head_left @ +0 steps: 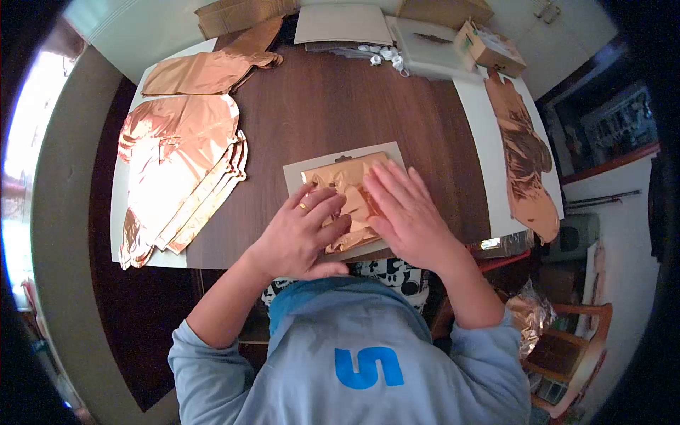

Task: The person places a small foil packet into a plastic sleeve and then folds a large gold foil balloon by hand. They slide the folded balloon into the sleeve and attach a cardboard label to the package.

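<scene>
A folded copper-coloured foil balloon [352, 202] lies on a pale card [297, 172] with a hang hole at its far edge, near the front of the table. My left hand [309, 223], with a ring on one finger, rests over the left side of the foil, fingers spread and slightly bent. Flat on the right side of the foil lies my right hand [405, 209], its fingers stretched out. Both hands cover parts of the foil and the card.
Flat copper foil balloons [180, 142] are piled on the left, another foil piece [520, 156] on the right. At the back are a stack of white cards [343, 25], small white items [386, 55], clear plastic bags [432, 46] and a cardboard box [494, 48]. A wooden chair [584, 340] stands right.
</scene>
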The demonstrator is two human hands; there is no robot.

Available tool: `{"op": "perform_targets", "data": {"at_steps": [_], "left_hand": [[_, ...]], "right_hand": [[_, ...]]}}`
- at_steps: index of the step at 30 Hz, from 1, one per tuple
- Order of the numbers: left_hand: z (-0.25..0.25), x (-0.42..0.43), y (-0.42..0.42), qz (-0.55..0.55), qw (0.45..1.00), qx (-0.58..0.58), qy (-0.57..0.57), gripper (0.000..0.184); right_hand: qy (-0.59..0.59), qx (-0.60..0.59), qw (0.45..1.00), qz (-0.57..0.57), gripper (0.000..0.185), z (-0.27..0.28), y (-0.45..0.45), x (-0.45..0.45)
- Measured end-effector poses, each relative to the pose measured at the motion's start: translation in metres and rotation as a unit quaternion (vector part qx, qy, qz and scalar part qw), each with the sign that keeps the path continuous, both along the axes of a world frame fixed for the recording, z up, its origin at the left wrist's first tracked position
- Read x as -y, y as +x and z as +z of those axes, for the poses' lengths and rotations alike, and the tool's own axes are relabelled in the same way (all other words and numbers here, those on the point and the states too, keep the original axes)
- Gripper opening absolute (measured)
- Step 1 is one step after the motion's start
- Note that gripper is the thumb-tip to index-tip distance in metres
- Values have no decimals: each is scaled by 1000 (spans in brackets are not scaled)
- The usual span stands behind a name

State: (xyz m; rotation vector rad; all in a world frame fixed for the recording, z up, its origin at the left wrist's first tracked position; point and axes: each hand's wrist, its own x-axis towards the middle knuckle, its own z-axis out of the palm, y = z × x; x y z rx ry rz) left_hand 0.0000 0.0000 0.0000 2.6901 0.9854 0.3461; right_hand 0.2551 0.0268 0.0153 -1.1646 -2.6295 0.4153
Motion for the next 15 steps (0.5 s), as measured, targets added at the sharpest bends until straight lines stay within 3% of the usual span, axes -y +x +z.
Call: {"op": "perform_targets", "data": {"at_steps": [2, 6, 10, 15], "left_hand": [[-3, 1, 2, 24, 999, 14, 30, 77], [0, 0, 23, 116, 991, 66, 33, 84], [-5, -2, 33, 204, 978, 24, 43, 92], [-25, -9, 26, 207, 977, -24, 53, 94]], "right_hand": [[30, 15, 999, 5, 63, -12, -9, -4], [26, 11, 999, -15, 63, -13, -18, -10], [16, 9, 1000, -25, 65, -7, -25, -28], [33, 34, 998, -46, 71, -38, -31, -27]]}}
